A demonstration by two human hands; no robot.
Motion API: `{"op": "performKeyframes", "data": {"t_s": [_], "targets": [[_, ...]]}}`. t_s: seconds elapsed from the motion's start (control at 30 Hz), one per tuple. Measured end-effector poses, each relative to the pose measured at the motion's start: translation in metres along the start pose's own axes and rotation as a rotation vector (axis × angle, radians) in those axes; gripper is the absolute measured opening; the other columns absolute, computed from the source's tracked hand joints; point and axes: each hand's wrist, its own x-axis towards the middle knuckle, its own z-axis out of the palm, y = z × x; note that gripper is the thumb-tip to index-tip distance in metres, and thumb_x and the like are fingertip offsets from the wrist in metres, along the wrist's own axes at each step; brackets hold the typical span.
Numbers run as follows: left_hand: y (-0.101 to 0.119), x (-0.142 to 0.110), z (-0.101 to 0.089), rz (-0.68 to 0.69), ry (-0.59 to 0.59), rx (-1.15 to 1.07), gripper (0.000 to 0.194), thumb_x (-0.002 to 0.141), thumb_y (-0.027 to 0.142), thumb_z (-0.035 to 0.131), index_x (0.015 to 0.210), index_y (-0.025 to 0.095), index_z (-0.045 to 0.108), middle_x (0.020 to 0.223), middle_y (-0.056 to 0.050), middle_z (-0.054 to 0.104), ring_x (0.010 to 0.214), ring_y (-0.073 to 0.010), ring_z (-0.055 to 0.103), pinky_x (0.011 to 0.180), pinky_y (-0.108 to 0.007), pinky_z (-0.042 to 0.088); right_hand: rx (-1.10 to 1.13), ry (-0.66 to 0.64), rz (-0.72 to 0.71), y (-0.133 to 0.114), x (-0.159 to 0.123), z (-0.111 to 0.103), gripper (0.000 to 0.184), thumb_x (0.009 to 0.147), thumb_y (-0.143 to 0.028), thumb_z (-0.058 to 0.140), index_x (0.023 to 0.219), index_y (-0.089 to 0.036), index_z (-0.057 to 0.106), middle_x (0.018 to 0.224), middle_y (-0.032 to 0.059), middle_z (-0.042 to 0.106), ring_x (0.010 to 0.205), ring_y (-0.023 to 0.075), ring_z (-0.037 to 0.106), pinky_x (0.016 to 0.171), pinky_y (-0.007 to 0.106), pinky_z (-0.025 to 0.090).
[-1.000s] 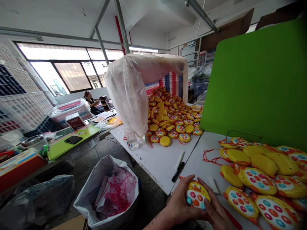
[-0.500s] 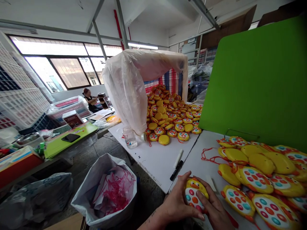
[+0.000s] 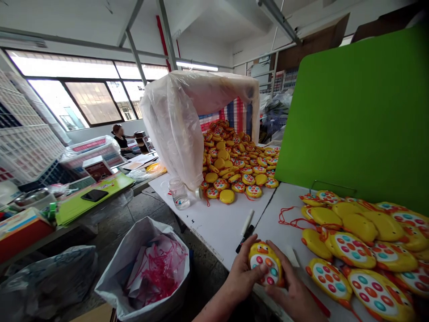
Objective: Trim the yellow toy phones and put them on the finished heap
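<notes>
Both my hands hold one yellow chick-shaped toy (image 3: 264,264) with coloured buttons over the near edge of the white table (image 3: 221,223). My left hand (image 3: 241,275) grips its left side, thumb on the front. My right hand (image 3: 295,293) cups its right and lower side. To the right lie several more of these yellow toys (image 3: 362,241) with red cords. A big heap of the same toys (image 3: 237,161) sits farther back under a clear plastic sheet (image 3: 181,120).
A white and a black marker (image 3: 246,226) lie just beyond my hands. A green board (image 3: 355,116) stands at the right. A small clear jar (image 3: 178,193) is on the table. A white bag of pink strings (image 3: 150,268) stands on the floor. A person (image 3: 120,141) sits far left.
The view has shifted slightly. My hands have brought the toy a little to the left and tilted it, with my left thumb now on its front.
</notes>
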Motion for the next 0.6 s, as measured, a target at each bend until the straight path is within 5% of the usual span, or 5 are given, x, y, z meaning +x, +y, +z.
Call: {"op": "performKeyframes", "data": {"t_s": [0.17,0.3,0.47,0.6], "targets": [[0.011,-0.002,0.005,-0.020,0.029,0.088,0.072,0.080,0.056,0.063,0.140,0.022,0.040,0.132,-0.011,0.052,0.112,-0.0250,0.055,0.098,-0.042,0.043,-0.231,0.109,-0.132,-0.002,-0.003,0.014,0.063,0.075,-0.040,0.068,0.135,-0.029,0.051,0.153,0.0025,0.034,0.141,0.0294,0.031,0.116,0.044,0.027],[0.020,-0.006,0.009,0.290,0.036,0.534,0.064,0.088,0.067,0.037,0.129,0.020,0.053,0.134,-0.014,0.047,0.123,-0.0284,0.044,0.105,-0.045,0.034,-0.030,0.074,0.015,-0.009,-0.014,0.020,0.062,0.085,-0.054,0.054,0.138,-0.024,0.047,0.138,0.0075,0.054,0.134,0.0283,0.042,0.107,0.038,0.041],[0.020,-0.002,0.014,0.609,0.143,0.932,0.057,0.093,0.058,0.026,0.086,0.016,0.063,0.082,-0.009,0.054,0.082,-0.0214,0.051,0.077,-0.036,0.043,0.078,-0.108,0.021,-0.022,-0.016,0.022,0.057,0.080,-0.057,0.058,0.126,-0.024,0.058,0.125,0.0083,0.063,0.123,0.0306,0.053,0.102,0.037,0.046],[0.022,0.008,0.015,0.486,0.204,0.895,0.055,0.098,0.046,0.023,0.063,0.017,0.054,0.065,-0.003,0.047,0.067,-0.0153,0.046,0.064,-0.029,0.039,0.116,-0.149,0.136,-0.019,-0.018,0.022,0.052,0.075,-0.053,0.063,0.117,-0.022,0.062,0.106,0.0091,0.071,0.101,0.0299,0.065,0.088,0.037,0.053]]}}
